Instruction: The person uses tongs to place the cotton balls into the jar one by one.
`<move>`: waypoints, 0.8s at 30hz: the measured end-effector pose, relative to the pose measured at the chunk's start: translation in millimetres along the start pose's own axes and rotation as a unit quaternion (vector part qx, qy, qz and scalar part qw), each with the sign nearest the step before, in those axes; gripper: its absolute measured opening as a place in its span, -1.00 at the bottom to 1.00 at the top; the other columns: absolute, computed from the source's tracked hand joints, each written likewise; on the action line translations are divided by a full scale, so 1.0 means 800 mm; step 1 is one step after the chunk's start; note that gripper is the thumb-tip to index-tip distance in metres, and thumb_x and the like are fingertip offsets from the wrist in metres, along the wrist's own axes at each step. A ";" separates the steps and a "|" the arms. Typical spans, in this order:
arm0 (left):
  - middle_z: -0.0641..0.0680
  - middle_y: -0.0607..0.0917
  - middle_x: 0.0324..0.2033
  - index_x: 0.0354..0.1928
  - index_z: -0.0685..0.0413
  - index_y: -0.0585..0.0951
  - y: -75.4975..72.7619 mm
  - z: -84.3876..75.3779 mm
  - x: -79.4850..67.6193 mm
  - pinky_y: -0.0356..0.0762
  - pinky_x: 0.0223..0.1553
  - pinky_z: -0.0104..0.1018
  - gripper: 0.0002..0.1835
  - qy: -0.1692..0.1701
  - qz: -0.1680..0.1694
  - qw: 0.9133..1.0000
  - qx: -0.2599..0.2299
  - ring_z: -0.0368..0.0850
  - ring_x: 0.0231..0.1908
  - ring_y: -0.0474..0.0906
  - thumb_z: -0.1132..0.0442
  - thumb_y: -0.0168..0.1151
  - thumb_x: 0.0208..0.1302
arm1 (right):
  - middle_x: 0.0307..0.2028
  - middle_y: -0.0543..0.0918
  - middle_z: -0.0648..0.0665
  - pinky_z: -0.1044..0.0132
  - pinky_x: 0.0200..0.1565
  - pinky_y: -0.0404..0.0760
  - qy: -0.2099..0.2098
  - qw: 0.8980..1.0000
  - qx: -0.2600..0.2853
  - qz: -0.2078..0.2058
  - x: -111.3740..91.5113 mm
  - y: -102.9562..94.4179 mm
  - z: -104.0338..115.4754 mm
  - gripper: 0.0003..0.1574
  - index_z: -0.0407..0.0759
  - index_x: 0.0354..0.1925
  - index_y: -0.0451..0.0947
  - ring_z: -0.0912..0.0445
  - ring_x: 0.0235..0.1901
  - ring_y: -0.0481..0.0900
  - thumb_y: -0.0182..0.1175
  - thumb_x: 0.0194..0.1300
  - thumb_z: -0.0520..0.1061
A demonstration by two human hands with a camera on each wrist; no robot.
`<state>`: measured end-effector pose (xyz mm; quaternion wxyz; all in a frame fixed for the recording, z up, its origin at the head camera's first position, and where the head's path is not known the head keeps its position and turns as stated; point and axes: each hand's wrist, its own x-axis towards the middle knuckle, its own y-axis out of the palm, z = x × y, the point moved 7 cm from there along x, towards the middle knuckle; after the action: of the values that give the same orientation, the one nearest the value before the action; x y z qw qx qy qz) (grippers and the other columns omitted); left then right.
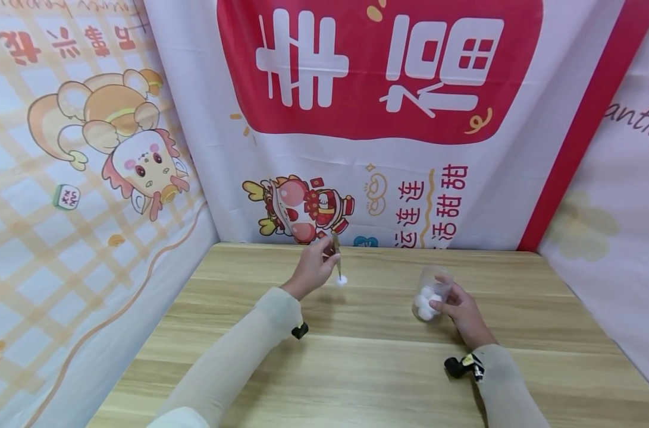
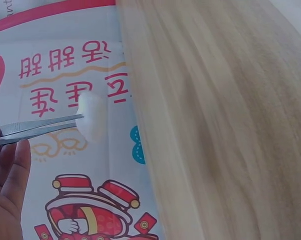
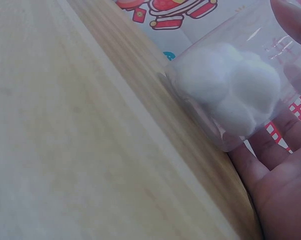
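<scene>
Tweezers [image 2: 35, 129] are pinched in my left hand [image 1: 314, 268], their tips pointing down in the head view. A white cotton ball [image 2: 92, 119] is caught between the tweezer tips; it shows in the head view as a small white spot [image 1: 342, 280] over the table. My right hand [image 1: 465, 313] holds a clear plastic cup [image 1: 434, 277], thumb on one side and fingers around the other. Several white cotton balls [image 3: 225, 85] lie bunched at the cup's bottom. The cup tilts slightly, and whether its base touches the table is hard to tell.
The wooden table [image 1: 356, 380] runs back to a printed cloth [image 1: 378, 154] hanging along its far edge. Another patterned cloth [image 1: 88, 249] hangs at the left, and a pale cloth [image 1: 602, 285] borders the right side.
</scene>
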<state>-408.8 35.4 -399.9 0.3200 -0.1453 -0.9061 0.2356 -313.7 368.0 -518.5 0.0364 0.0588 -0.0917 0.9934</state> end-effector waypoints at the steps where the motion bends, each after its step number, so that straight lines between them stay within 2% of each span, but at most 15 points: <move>1: 0.04 0.62 -0.23 -0.09 -0.01 0.52 0.000 -0.002 0.001 0.64 -0.22 -0.41 -0.83 0.001 0.001 1.000 -0.002 -0.18 -0.23 0.56 0.33 0.24 0.34 | 0.28 0.37 -0.24 0.52 0.02 0.46 0.000 1.000 0.000 0.000 0.000 0.000 0.000 -0.11 -0.02 0.42 0.23 0.08 0.11 0.44 0.37 0.23 -0.02; 8: 0.01 0.62 -0.24 -0.11 0.02 0.53 0.003 -0.021 0.006 0.64 -0.22 -0.41 -0.84 0.012 0.003 1.000 -0.007 -0.18 -0.24 0.56 0.36 0.24 0.33 | 0.28 0.37 -0.25 0.54 0.02 0.44 -0.004 1.000 -0.009 0.001 0.003 0.000 -0.002 -0.12 -0.02 0.43 0.22 0.10 0.11 0.44 0.36 0.24 -0.02; 16: 0.00 0.61 -0.28 -0.12 0.03 0.51 0.015 -0.038 0.013 0.64 -0.27 -0.42 -0.85 0.056 0.009 0.998 -0.016 -0.19 -0.26 0.56 0.36 0.24 0.33 | 0.26 0.38 -0.23 0.53 0.01 0.47 -0.014 1.000 0.003 -0.001 0.002 -0.002 -0.002 -0.12 -0.06 0.41 0.24 0.20 0.08 0.45 0.38 0.21 -0.05; 20: 0.07 0.62 -0.29 -0.14 0.02 0.50 0.019 -0.048 0.016 0.64 -0.27 -0.41 -0.86 0.065 0.014 0.997 -0.023 -0.19 -0.27 0.56 0.36 0.23 0.34 | 0.25 0.40 -0.23 0.52 0.00 0.48 -0.013 1.000 -0.002 -0.005 0.002 -0.002 -0.003 -0.13 -0.06 0.41 0.25 0.20 0.06 0.47 0.39 0.21 -0.06; 24: 0.01 0.60 -0.30 -0.16 -0.03 0.49 0.022 -0.057 0.020 0.64 -0.26 -0.41 -0.85 0.070 0.019 0.997 -0.025 -0.20 -0.28 0.56 0.35 0.23 0.34 | 0.25 0.40 -0.27 0.51 0.00 0.48 -0.015 1.000 -0.002 -0.006 0.003 -0.001 -0.002 -0.13 -0.07 0.41 0.25 0.17 0.06 0.46 0.38 0.22 -0.07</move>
<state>-389.3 72.6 -369.4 0.3744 -0.1868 -0.8841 0.2079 -315.8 369.3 -519.3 0.0407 0.0742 -0.0938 0.9920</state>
